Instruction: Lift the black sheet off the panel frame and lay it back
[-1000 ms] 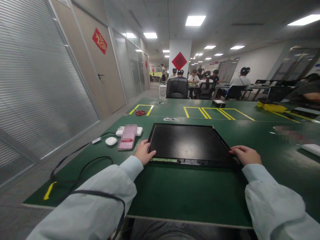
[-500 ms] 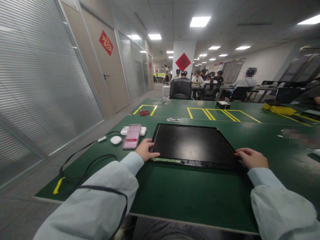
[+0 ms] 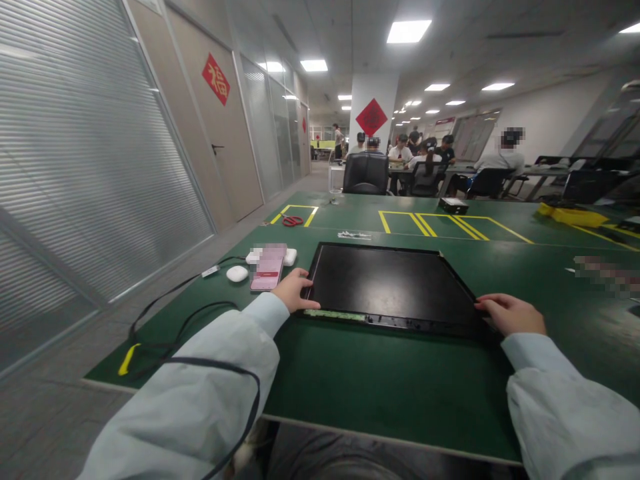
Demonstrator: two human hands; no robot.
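1. At the green desk point(image 3: 390, 380), head view: black screen panel point(image 3: 390, 287) between your hands, dark face up; can't tell if it's fully resting or slightly raised.
2. Your left hand point(image 3: 291, 291): fingers partly open, thumb apart from the rest, holding the panel's left edge by the near corner.
3. Your right hand point(image 3: 515, 315): fingers nearly closed, pinching the right edge.
4. Green strip point(image 3: 337, 316) along the panel's near edge, beside your left thumb.
5. Pink-screened phone point(image 3: 269, 268) near your left hand, white oval case point(image 3: 237, 274) just left of it.
6. Red-handled scissors point(image 3: 293, 221) farther back, by yellow tape; small black box point(image 3: 453, 206) back right.
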